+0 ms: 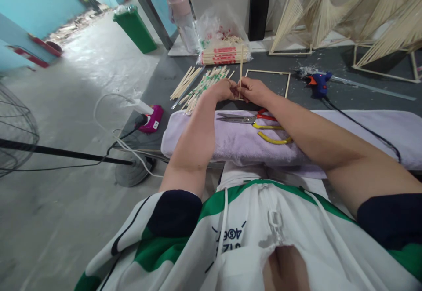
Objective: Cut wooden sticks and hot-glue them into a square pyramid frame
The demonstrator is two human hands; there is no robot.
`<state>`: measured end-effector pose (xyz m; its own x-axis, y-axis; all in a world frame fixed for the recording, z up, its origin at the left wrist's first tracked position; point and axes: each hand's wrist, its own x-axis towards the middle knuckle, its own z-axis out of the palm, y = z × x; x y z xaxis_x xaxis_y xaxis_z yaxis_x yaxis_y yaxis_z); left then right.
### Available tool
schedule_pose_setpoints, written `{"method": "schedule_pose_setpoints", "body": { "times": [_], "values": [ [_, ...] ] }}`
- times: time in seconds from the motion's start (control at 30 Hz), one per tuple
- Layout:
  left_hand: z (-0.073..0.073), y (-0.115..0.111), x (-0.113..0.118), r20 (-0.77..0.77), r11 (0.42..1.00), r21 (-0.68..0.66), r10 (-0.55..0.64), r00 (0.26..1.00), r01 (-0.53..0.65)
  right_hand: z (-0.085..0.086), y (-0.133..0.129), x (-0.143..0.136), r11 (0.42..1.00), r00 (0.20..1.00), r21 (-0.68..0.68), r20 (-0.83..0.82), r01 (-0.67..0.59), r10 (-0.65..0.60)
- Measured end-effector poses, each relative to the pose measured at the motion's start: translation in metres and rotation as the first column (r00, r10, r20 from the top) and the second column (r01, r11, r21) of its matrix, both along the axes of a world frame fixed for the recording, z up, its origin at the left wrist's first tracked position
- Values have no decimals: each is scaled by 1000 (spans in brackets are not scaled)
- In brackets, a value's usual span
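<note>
An upright wooden stick (241,64) stands at a corner of a thin square stick frame (268,72) lying on the dark table. My right hand (253,91) pinches the stick low down. My left hand (226,89) is closed at the same corner, its fingertips meeting the right ones; what it holds there is too small to make out. Left of my hands lie loose sticks (186,82) and paper-wrapped sticks (207,84). Scissors (239,118) and a yellow-handled tool (273,138) rest on a lilac towel (237,146) beneath my forearms.
A blue glue gun (319,83) with its cord is to the right. Behind stand a bottle (184,18), bagged sticks (227,56), a black phone (259,12) and stick structures (325,18). A pink power socket (153,118) sits at the table's left edge.
</note>
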<state>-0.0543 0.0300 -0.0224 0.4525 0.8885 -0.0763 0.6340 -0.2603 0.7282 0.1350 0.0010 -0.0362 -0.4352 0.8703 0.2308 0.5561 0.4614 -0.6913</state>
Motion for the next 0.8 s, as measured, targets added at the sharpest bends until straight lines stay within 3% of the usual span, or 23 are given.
{"method": "schedule_pose_setpoints", "body": {
  "times": [0.5,0.8],
  "values": [
    [3,-3,2,-99,1000,14,21,995,-20,-2,1,1,1000,1000,14,-5,-3,3],
    [10,-11,1,-52,1000,-19,-25,998,24,5,-2,1,999,1000,-30,20,16,-15]
  ]
}}
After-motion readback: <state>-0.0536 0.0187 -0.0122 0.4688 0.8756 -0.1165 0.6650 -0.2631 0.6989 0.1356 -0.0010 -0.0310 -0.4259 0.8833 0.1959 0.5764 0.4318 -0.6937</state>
